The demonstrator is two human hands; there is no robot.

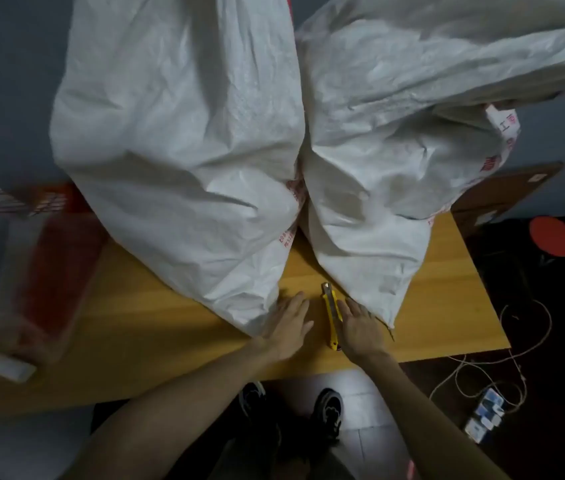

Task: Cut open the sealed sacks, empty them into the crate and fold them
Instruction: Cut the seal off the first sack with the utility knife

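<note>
The red crate (62, 258) at far left is blurred. The left sack (177, 150) and right sack (395, 150) lie on the tabletop (156, 327), their far ends cut off. The left hand (288, 327) lies flat. The right hand (360, 327), fingers straight, lies alongside the yellow knife (332, 315), not gripping it. Cutting hasn't begun, I'd say. Next: grip the knife.
</note>
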